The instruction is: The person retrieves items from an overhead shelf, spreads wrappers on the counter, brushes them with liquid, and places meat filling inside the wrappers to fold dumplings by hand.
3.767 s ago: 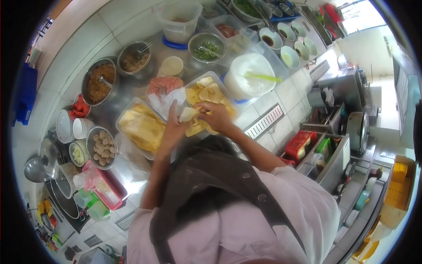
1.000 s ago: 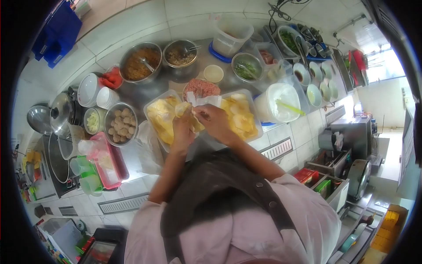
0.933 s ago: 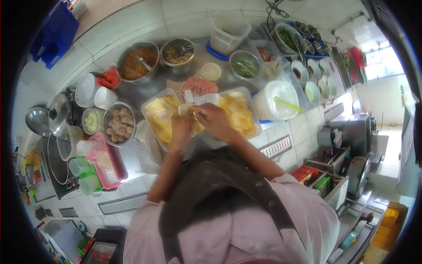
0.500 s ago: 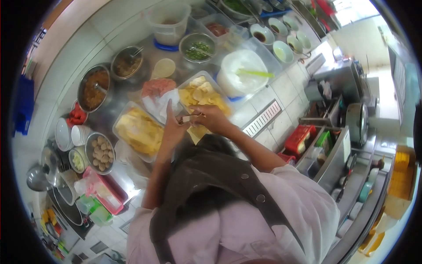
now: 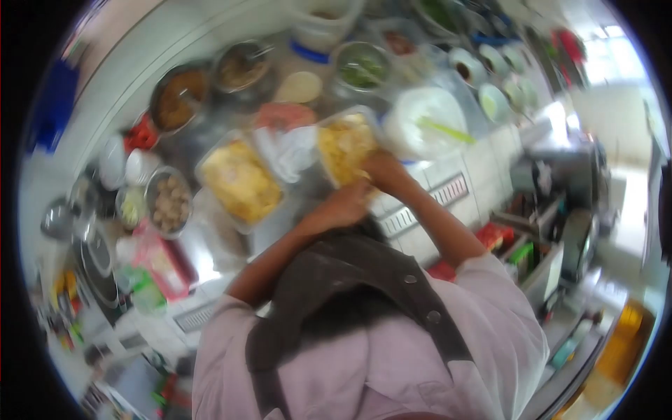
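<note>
My left hand (image 5: 348,204) is curled near the front of the work surface, its fingers blurred and pointing toward the right hand. Close against it, my right hand (image 5: 383,172) bends downward at the near corner of a clear tray (image 5: 371,115) of yellow folded pieces (image 5: 343,145). Both hands look closed; motion blur hides what they hold. To the left stands another clear tray (image 5: 243,225) with a yellow layered food (image 5: 241,178). Between the trays lies a crumpled white sheet (image 5: 290,154), with pink minced meat (image 5: 285,116) just behind it.
Behind are a bowl of chopped greens (image 5: 362,68), steel bowls of brown food (image 5: 178,98) and a white tub (image 5: 428,115) with a green handle. A bowl of round brownish balls (image 5: 169,203) and a pink basket (image 5: 162,259) stand left. A floor drain (image 5: 427,203) lies right.
The camera view has shifted, so the trays appear farther right. Both hands have moved right and closer together, below the right tray. The small pale piece between them no longer shows clearly.
</note>
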`<state>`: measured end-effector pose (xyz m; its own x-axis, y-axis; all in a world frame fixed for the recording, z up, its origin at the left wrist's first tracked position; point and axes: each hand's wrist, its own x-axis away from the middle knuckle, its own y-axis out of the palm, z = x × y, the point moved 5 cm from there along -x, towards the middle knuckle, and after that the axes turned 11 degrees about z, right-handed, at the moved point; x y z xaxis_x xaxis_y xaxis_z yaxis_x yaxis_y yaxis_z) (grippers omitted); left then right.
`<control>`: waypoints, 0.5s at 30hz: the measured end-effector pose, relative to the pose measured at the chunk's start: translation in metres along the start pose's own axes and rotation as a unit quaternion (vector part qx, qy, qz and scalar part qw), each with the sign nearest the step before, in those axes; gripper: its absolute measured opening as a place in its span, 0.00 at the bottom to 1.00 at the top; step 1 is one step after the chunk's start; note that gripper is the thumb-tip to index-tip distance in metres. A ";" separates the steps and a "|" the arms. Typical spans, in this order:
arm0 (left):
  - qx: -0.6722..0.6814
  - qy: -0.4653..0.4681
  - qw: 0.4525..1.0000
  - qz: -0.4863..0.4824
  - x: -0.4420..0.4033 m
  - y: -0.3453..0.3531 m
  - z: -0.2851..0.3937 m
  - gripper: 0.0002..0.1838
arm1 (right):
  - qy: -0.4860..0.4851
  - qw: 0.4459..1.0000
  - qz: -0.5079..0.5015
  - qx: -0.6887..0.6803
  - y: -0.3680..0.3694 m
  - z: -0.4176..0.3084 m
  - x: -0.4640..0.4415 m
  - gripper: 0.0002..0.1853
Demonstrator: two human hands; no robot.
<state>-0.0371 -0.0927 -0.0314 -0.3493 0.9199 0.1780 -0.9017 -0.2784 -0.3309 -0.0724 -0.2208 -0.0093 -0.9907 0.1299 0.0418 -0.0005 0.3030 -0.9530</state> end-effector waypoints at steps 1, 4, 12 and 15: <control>-0.003 -0.020 0.999 0.031 0.006 -0.015 -0.007 0.27 | 0.009 0.998 -0.007 0.066 -0.015 -0.019 -0.013 0.07; 0.108 -0.026 0.979 -0.172 0.037 -0.033 0.005 0.20 | -0.070 0.997 -0.016 -0.037 -0.032 -0.090 -0.068 0.08; 0.351 -0.073 0.931 0.067 0.151 -0.126 -0.008 0.18 | -0.173 0.976 0.131 -0.013 0.074 -0.234 -0.185 0.10; 0.425 -0.120 0.852 0.280 0.190 -0.174 -0.035 0.17 | -0.188 0.976 0.111 -0.025 0.074 -0.241 -0.177 0.10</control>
<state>0.0621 0.1396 0.0277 -0.7357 0.5229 0.4305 -0.3997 -0.8483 0.3472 0.1355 0.0061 -0.0152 -0.9457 -0.1549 -0.2857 0.2170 0.3533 -0.9100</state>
